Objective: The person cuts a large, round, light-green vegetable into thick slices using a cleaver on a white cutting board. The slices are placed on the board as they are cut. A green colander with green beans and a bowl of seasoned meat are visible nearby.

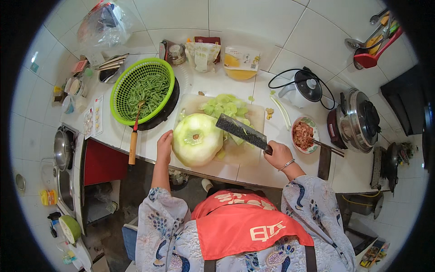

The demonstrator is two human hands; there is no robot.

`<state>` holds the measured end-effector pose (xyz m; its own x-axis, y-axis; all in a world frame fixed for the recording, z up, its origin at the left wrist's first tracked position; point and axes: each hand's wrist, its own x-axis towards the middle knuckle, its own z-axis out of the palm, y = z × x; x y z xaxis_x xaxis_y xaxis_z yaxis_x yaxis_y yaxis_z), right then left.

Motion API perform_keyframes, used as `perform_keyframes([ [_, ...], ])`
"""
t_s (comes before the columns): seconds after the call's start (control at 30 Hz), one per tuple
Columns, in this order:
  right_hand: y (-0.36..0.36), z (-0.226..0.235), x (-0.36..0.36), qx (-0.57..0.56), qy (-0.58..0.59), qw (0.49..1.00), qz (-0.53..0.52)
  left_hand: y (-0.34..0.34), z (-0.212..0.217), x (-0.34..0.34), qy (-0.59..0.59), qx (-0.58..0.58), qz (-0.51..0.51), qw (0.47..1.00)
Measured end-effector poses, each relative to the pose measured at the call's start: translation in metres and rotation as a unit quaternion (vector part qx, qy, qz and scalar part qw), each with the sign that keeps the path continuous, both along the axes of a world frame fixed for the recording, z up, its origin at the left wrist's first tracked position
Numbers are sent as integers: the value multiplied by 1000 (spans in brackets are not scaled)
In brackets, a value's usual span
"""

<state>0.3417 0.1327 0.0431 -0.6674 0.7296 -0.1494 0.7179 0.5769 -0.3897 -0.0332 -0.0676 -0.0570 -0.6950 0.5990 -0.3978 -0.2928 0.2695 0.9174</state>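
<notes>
A large peeled pale-green melon [194,149] sits on the whitish cutting board [252,156], its round brown stem scar facing up. My left hand [165,146] grips its left side, with some fingers hidden along the curve. In my right hand [278,156] is the handle of a dark-bladed cleaver [242,131], fingers wrapped round it. The blade points left and away, its tip close to the melon's upper right side, over thin green peelings [225,106]. More peelings lie around and under the blade.
Left of the board stands a green colander [170,75] of cut green beans [149,93], a wooden-handled spoon [132,147] across its rim. To the right are a bowl of chopped meat [302,134] with chopsticks [331,147], a scallion [282,111], a white kettle [292,93] and a cooker [358,120].
</notes>
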Motion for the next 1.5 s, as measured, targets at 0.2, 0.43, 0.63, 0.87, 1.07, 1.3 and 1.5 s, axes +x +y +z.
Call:
perform_keyframes([
  [0.2, 15, -6, 5, 72, -26, 996, 54, -16, 11, 16, 29, -24, 18, 999],
  [0.43, 37, 11, 12, 151, -51, 977, 140, 7, 82, 108, 320, 48, -128, 937],
  [0.63, 57, 19, 17, 159, -44, 975, 149, 21, 51, 158, 463, 15, -184, 867],
  [0.87, 59, 8, -7, -58, 37, 995, 77, -4, 57, 150, 505, -61, -159, 846],
  [1.07, 61, -62, -71, -494, 177, 844, -112, -7, 50, 156, 516, -79, -143, 841],
  [1.3, 60, -97, -42, -595, 140, 778, -145, -11, 46, 160, 511, -88, -134, 845],
  [1.5, 33, -28, -19, -439, 144, 887, -22, -10, 48, 156, 496, -32, -79, 864],
])
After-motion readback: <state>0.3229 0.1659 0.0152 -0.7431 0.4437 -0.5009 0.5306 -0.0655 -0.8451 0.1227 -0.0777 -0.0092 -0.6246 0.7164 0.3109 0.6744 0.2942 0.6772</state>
